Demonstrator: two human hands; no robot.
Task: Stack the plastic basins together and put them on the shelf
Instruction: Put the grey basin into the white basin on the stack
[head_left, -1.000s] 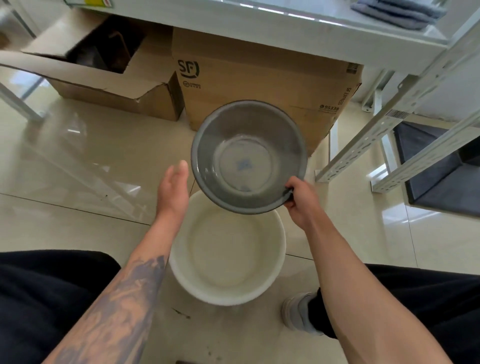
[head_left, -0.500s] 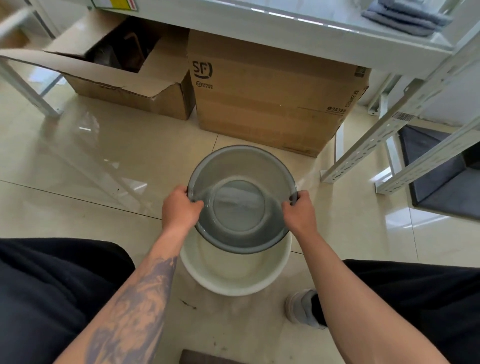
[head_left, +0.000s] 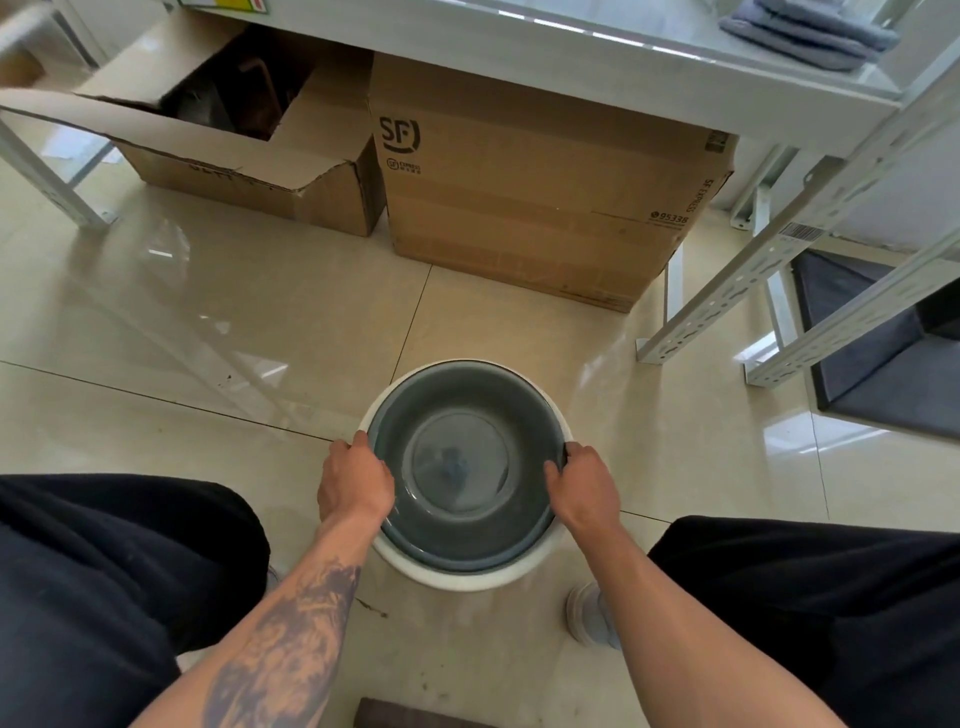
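Observation:
A grey plastic basin sits nested inside a white plastic basin on the tiled floor between my knees. Only the white basin's rim shows around the grey one. My left hand grips the left rim of the stacked basins. On the right rim, my right hand is closed the same way. A white metal shelf runs across the top of the view, above the boxes.
Two cardboard boxes stand under the shelf: an open one at left and a shut SF box at centre. Shelf uprights slant down at right beside a dark mat. Folded grey cloths lie on the shelf.
The grey basin came down from mid-air into the white basin. My left hand, open a second ago, took the rim, and both hands now hold the nested pair.

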